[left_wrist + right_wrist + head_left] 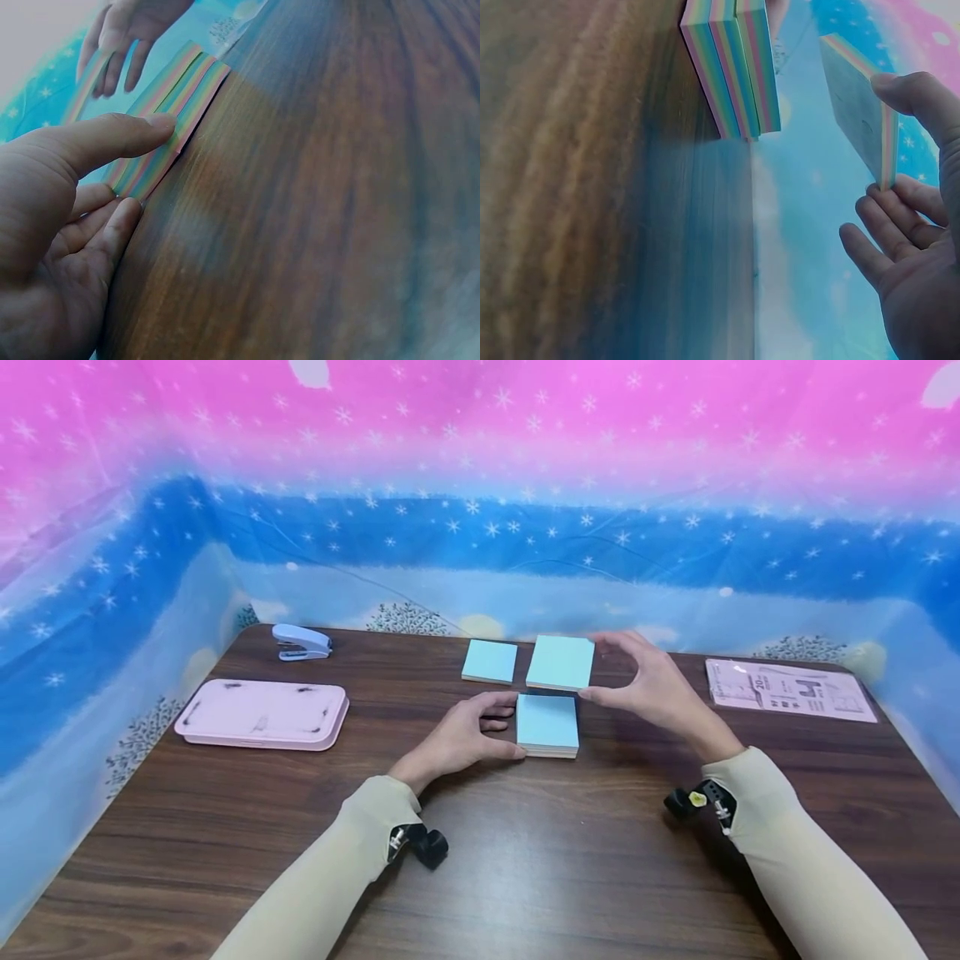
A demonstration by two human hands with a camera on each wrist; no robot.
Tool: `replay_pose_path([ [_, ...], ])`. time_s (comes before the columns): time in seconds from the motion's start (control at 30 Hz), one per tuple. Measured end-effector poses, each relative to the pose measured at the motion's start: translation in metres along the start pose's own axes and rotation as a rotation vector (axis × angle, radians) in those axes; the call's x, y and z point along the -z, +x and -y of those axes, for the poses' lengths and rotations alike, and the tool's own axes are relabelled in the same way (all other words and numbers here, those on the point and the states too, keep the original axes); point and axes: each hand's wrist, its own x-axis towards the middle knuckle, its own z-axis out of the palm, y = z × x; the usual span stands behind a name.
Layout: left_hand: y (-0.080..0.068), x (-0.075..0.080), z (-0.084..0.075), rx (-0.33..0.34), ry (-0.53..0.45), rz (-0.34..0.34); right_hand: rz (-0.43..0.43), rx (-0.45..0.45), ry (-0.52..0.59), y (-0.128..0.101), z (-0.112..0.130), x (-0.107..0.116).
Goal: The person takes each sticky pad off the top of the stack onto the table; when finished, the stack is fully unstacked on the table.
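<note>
We counted three pads of blue sticky notes — one lying flat on the table (225,793) at the front (547,725), one lifted clear above it (560,662), one set apart further back (490,661). One stapler (302,642) was logged, one pink tray (262,714), and one printed sheet in a clear sleeve (789,690). Two hands were in view — the left hand (461,739) and the right hand (651,687). We noted one small black clip-like fitting at each wrist, so two in all.
</note>
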Motion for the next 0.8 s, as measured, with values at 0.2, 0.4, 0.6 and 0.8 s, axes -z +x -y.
replay_pose_path([
  [0.2,0.000,0.000,0.000,0.000,-0.001,0.005,0.003,-0.030,0.023,0.009,-0.003,-0.001],
  [0.4,0.001,0.000,0.000,0.004,-0.006,0.006,0.028,-0.085,-0.015,0.017,-0.010,-0.003],
  [0.6,0.001,-0.001,0.000,0.003,0.002,0.007,0.052,-0.098,-0.021,0.026,-0.019,-0.006],
  [0.8,-0.001,-0.001,-0.001,0.009,-0.005,-0.002,0.092,-0.107,-0.023,0.035,-0.027,-0.009],
])
